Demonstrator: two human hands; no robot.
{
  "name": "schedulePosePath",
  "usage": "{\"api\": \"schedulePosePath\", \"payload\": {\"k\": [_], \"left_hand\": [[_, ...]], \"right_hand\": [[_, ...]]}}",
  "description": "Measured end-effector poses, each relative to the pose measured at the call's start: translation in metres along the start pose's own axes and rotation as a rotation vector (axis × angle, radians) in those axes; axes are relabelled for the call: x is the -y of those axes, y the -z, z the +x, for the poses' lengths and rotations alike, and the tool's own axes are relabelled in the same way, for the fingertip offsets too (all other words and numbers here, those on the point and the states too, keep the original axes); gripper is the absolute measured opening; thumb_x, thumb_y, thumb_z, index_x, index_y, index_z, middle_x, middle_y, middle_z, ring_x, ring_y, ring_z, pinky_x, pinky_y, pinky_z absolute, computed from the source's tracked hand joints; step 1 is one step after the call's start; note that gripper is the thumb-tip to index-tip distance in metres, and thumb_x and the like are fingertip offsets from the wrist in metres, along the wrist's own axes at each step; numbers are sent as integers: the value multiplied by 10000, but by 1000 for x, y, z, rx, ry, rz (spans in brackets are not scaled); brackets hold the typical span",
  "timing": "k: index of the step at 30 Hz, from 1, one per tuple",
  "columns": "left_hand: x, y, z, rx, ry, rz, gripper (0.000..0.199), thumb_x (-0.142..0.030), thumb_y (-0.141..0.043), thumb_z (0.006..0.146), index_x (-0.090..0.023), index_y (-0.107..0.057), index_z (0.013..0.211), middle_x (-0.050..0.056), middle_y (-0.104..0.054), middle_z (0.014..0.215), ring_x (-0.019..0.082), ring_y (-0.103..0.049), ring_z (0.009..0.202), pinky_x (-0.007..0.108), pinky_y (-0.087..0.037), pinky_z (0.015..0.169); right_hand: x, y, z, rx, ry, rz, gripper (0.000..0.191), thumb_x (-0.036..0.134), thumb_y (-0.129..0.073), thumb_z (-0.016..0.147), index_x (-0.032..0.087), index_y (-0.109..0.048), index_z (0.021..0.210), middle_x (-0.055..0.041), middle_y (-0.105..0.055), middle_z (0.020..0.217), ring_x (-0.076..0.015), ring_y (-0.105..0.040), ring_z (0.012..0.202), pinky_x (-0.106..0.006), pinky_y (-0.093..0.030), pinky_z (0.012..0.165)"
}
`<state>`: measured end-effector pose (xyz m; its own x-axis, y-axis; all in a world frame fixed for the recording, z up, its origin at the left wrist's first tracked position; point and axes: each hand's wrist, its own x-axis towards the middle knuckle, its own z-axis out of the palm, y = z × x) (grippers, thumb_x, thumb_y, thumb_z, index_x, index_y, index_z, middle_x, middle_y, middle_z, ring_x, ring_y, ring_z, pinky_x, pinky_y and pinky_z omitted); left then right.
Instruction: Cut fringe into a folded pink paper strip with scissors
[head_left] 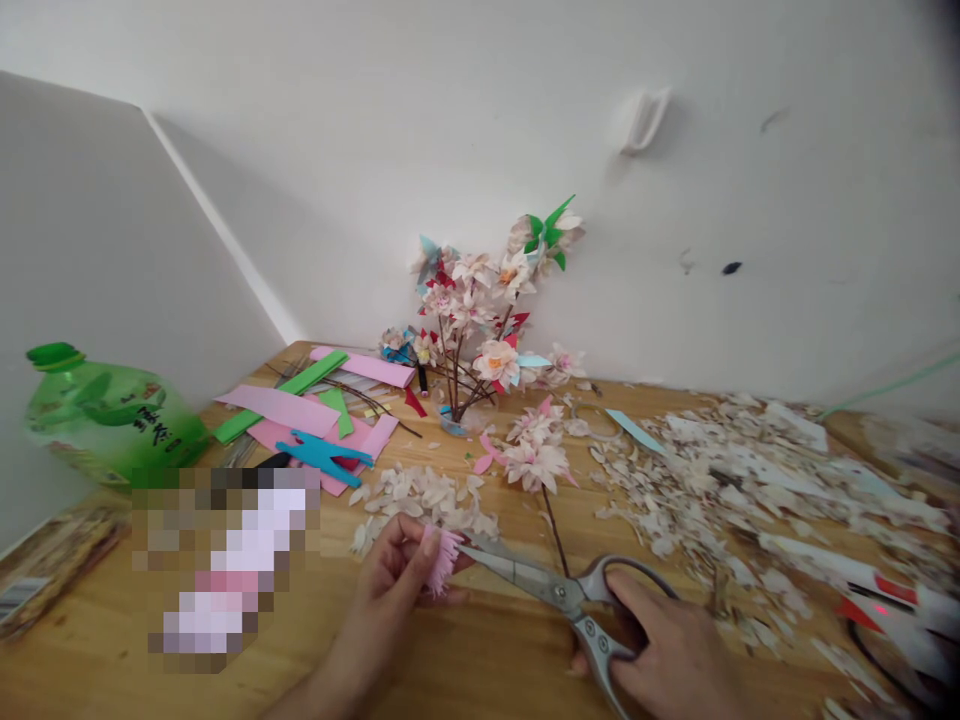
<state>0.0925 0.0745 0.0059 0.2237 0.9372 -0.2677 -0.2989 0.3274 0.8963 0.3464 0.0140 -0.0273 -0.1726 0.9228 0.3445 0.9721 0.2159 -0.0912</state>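
Note:
Between the thumb and fingers of my left hand (pixel 397 575) is a small piece of pink crepe paper (pixel 443 560), its edge cut into a fringe. My right hand (pixel 667 640) grips the handles of metal scissors (pixel 559 592), with fingers through the loops. The blade tips point left and reach the fringed edge of the paper. Just beyond the scissors lies a pale pink flower on a brown stem (pixel 537 462); the stem passes behind the blades. A heap of whitish petals (pixel 427 500) sits past my left hand.
Several handmade flowers (pixel 472 290) stand in a small holder by the wall. Pink, green and blue paper strips (pixel 281 410) lie at the left, near a green plastic bottle (pixel 112 420). Scattered dry petals (pixel 697 500) cover the right side. A blurred patch hides part of the table.

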Motion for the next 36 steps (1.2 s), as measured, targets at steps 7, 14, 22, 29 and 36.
{"api": "schedulePosePath", "payload": {"k": [7, 14, 22, 29, 36], "left_hand": [[-1, -1, -2, 5, 8, -11, 260, -380, -648, 665, -187, -473, 675, -13, -632, 734, 164, -646, 754, 217, -521, 535], [1, -1, -2, 13, 17, -6, 268, -384, -644, 669, -189, -460, 668, -19, -628, 726, 158, -643, 770, 213, -520, 544], [0, -1, -3, -5, 22, -20, 275, -366, -672, 643, -178, -471, 650, -14, -618, 673, 163, -645, 730, 208, -515, 513], [1, -2, -3, -3, 23, -33, 269, -362, -675, 641, -182, -474, 647, -25, -606, 636, 162, -647, 717, 209, -517, 507], [-1, -2, -3, 4, 39, -36, 281, -355, -689, 625, -176, -473, 641, -14, -625, 676, 168, -650, 738, 204, -519, 500]], "right_hand": [[-1, -2, 2, 6, -21, 54, 372, 443, -717, 505, 246, -502, 735, 62, -625, 560, -174, -590, 465, -272, -442, 428], [-1, 1, 2, -19, -10, 74, 190, 314, -611, 595, 255, -490, 730, 65, -639, 577, -166, -607, 494, -258, -435, 444], [-1, 0, 1, -78, -14, 122, 142, 259, -577, 588, 259, -479, 691, 61, -641, 606, -156, -603, 513, -246, -414, 464], [-4, 5, 2, -71, -14, 86, 140, 278, -598, 592, 254, -490, 678, 63, -615, 572, -148, -588, 505, -244, -394, 471], [-3, 11, 5, -114, 33, 83, 153, 302, -600, 617, 249, -479, 694, 66, -609, 558, -137, -582, 486, -234, -394, 462]]}}
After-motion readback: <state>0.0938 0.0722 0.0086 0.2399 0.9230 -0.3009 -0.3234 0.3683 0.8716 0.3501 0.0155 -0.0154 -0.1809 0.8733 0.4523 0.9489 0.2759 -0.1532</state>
